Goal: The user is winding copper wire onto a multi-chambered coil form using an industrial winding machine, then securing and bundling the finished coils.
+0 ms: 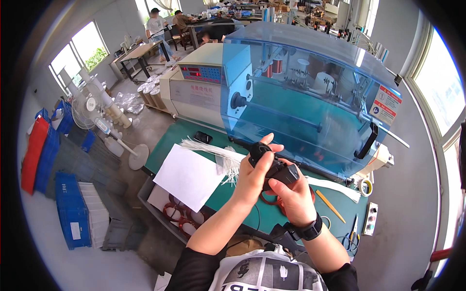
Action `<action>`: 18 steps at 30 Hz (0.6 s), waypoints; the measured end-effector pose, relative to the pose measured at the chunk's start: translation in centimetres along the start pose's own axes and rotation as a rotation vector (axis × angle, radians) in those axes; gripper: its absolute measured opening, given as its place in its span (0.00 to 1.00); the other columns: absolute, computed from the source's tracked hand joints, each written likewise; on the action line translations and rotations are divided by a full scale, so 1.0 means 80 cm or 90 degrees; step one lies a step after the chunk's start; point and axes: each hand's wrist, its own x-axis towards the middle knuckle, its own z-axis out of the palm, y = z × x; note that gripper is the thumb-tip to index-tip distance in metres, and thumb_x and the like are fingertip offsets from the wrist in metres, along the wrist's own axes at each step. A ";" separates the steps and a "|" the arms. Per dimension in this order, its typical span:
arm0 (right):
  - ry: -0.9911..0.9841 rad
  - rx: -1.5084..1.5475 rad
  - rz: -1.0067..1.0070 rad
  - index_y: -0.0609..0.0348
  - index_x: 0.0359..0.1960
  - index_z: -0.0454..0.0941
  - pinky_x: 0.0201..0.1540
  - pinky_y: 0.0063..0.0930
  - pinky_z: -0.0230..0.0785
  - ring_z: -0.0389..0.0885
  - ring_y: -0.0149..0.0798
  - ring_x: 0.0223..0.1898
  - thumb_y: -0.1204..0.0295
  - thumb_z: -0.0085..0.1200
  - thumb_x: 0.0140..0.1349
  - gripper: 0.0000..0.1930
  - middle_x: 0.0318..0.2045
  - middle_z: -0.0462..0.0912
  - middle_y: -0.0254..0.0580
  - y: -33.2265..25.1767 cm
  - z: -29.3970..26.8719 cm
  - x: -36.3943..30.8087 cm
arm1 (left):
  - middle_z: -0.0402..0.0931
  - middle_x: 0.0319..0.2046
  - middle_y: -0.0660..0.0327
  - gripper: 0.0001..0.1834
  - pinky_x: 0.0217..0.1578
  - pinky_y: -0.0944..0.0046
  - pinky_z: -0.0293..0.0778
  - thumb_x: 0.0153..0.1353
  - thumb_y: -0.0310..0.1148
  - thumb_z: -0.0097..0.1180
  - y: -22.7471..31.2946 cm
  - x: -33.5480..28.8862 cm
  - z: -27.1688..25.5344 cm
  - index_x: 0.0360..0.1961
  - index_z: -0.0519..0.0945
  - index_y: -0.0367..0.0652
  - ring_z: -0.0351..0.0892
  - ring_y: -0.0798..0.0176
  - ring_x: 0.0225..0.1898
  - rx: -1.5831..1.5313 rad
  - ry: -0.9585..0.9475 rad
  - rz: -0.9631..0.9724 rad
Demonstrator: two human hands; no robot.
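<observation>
Both my hands are raised over the green bench and close on a small black device point(287, 173) with boxy parts; its exact kind cannot be made out. My left hand point(252, 177) grips its left side, with a couple of fingers reaching out above. From the lower right, my right hand point(297, 198) holds it with the thumb against its near side. A black strap with a box-like unit point(310, 229) circles my right wrist. Beneath the hands, red rings of wound wire point(269, 199) are partly hidden. Thin white strands point(208, 147) and a white sheet point(188, 175) lie to the left.
Behind the bench point(167, 140) stands a winding machine point(201, 92) under a blue transparent cover point(291, 126). At right are a yellow stick point(331, 206), scissors point(353, 237), a tape roll point(366, 187) and a button box point(371, 219). A fan point(138, 156) stands left; people work far back.
</observation>
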 end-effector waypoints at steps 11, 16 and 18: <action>0.005 -0.339 -0.095 0.62 0.57 0.61 0.43 0.24 0.69 0.77 0.30 0.38 0.79 0.57 0.55 0.28 0.38 0.78 0.40 0.037 -0.057 -0.047 | 0.78 0.37 0.60 0.17 0.45 0.63 0.69 0.61 0.43 0.55 -0.029 -0.057 -0.042 0.37 0.80 0.38 0.75 0.66 0.41 -0.215 -0.076 -0.281; -0.086 0.004 0.129 0.61 0.56 0.63 0.41 0.26 0.72 0.77 0.32 0.43 0.74 0.57 0.58 0.25 0.42 0.77 0.37 0.025 -0.085 -0.049 | 0.74 0.50 0.55 0.21 0.58 0.58 0.61 0.63 0.42 0.51 -0.039 -0.060 -0.017 0.49 0.75 0.34 0.71 0.59 0.53 -0.423 -0.106 -0.267; -0.105 0.010 0.185 0.60 0.55 0.65 0.42 0.27 0.72 0.77 0.34 0.45 0.72 0.56 0.60 0.22 0.43 0.78 0.40 0.024 -0.100 -0.047 | 0.71 0.54 0.53 0.24 0.59 0.57 0.60 0.63 0.42 0.50 -0.040 -0.057 -0.011 0.52 0.72 0.31 0.70 0.58 0.55 -0.312 -0.144 -0.235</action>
